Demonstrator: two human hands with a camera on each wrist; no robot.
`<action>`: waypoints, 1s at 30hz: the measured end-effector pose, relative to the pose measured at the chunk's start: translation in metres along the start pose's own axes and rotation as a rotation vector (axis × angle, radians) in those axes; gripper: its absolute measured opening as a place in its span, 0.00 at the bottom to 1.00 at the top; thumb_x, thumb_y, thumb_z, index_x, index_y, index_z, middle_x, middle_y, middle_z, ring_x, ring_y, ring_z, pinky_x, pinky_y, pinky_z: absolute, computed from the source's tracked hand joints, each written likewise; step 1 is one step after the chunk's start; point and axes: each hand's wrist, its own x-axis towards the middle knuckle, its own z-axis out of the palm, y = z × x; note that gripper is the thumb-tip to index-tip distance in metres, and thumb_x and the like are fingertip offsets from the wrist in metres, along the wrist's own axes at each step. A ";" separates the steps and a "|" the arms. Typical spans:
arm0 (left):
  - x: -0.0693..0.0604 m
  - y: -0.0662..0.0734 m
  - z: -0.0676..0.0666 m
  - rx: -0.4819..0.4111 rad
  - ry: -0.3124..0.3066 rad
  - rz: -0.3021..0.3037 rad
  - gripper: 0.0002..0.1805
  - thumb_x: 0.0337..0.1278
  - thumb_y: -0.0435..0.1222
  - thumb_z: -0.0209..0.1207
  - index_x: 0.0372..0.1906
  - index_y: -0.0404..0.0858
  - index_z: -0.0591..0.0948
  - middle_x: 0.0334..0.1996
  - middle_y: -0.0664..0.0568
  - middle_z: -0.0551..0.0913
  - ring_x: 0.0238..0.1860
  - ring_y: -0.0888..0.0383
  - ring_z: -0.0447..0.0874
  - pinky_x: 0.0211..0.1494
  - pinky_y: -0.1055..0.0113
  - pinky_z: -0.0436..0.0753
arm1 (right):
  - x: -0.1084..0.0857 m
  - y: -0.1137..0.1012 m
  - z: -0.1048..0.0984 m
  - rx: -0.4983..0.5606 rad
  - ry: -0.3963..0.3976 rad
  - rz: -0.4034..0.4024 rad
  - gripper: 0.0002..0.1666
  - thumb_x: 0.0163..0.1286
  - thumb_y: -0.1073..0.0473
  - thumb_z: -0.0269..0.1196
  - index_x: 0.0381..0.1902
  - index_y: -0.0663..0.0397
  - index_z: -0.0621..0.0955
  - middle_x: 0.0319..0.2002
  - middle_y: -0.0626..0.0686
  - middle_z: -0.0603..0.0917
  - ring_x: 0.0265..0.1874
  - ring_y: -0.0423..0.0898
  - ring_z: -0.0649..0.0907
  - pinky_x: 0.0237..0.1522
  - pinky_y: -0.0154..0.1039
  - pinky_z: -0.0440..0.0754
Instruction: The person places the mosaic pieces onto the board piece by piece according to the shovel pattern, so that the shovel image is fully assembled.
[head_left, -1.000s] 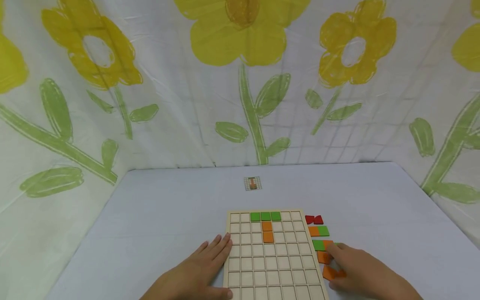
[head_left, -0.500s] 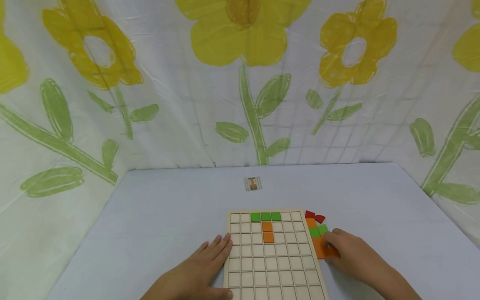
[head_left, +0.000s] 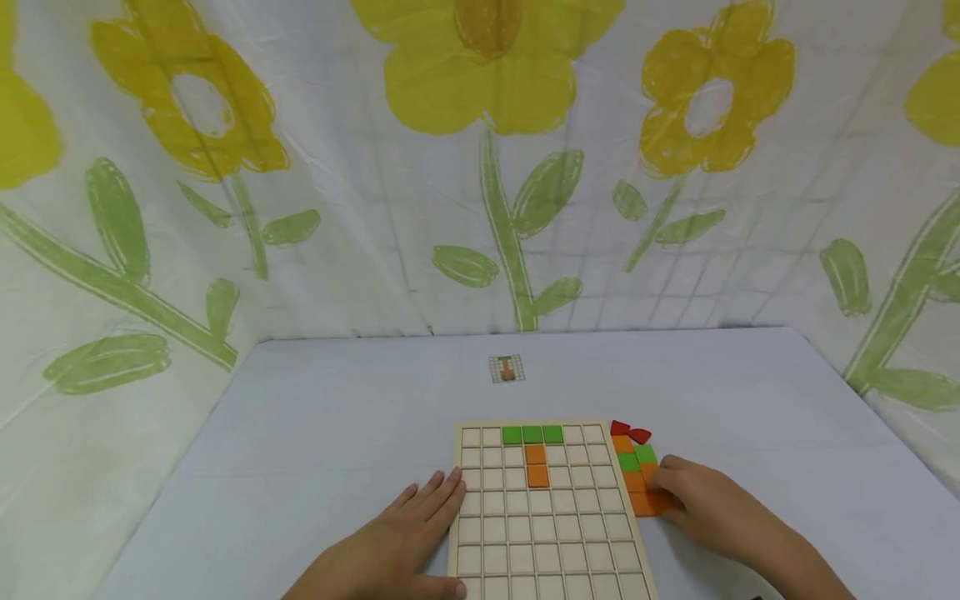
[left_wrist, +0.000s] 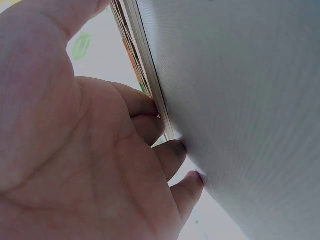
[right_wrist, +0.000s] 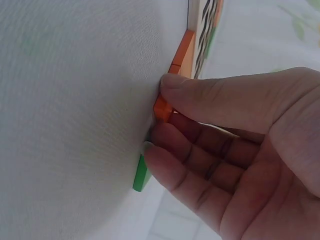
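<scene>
A pale wooden grid board (head_left: 551,527) lies on the table, with several green tiles (head_left: 532,434) in its far row and two orange tiles (head_left: 537,476) below them. My left hand (head_left: 390,533) rests flat at the board's left side, fingertips touching its edge. Along the right edge, loose orange and green tiles (head_left: 628,462) lie packed together, with two red pieces (head_left: 620,428) beyond them. My right hand (head_left: 712,510) holds an orange tile (right_wrist: 162,107) at the near corner of that group between thumb and curled fingers. Its fingers partly hide the tiles, including a green tile (right_wrist: 141,174).
A small printed grid card (head_left: 507,368) lies farther back, beyond the board. The white tabletop (head_left: 360,383) meets a flower-printed curtain (head_left: 352,250) at the back. Below the right forearm, a pale rounded edge (head_left: 738,571) shows.
The spread-out loose tiles have been pushed together, forward and left against the board's right edge, by my right hand. The red pieces shifted slightly. My left hand stays put.
</scene>
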 end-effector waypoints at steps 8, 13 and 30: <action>-0.001 0.000 0.001 0.015 0.018 0.008 0.58 0.60 0.71 0.50 0.79 0.33 0.51 0.80 0.45 0.48 0.79 0.45 0.44 0.75 0.44 0.54 | -0.002 0.001 0.001 -0.035 0.033 -0.052 0.15 0.53 0.69 0.75 0.35 0.46 0.85 0.31 0.36 0.73 0.30 0.34 0.73 0.34 0.35 0.81; -0.001 0.001 0.000 0.007 0.008 0.001 0.58 0.59 0.71 0.50 0.80 0.34 0.51 0.80 0.45 0.47 0.79 0.46 0.44 0.75 0.44 0.54 | -0.002 0.003 0.001 -0.047 0.036 -0.059 0.16 0.51 0.69 0.75 0.35 0.46 0.85 0.32 0.36 0.74 0.30 0.34 0.73 0.34 0.36 0.81; 0.001 0.000 0.001 -0.004 -0.007 -0.012 0.59 0.58 0.70 0.53 0.79 0.33 0.52 0.80 0.45 0.47 0.79 0.46 0.43 0.75 0.43 0.53 | -0.005 0.002 -0.003 -0.018 0.065 -0.104 0.15 0.52 0.65 0.75 0.35 0.43 0.84 0.33 0.34 0.77 0.30 0.33 0.75 0.33 0.35 0.81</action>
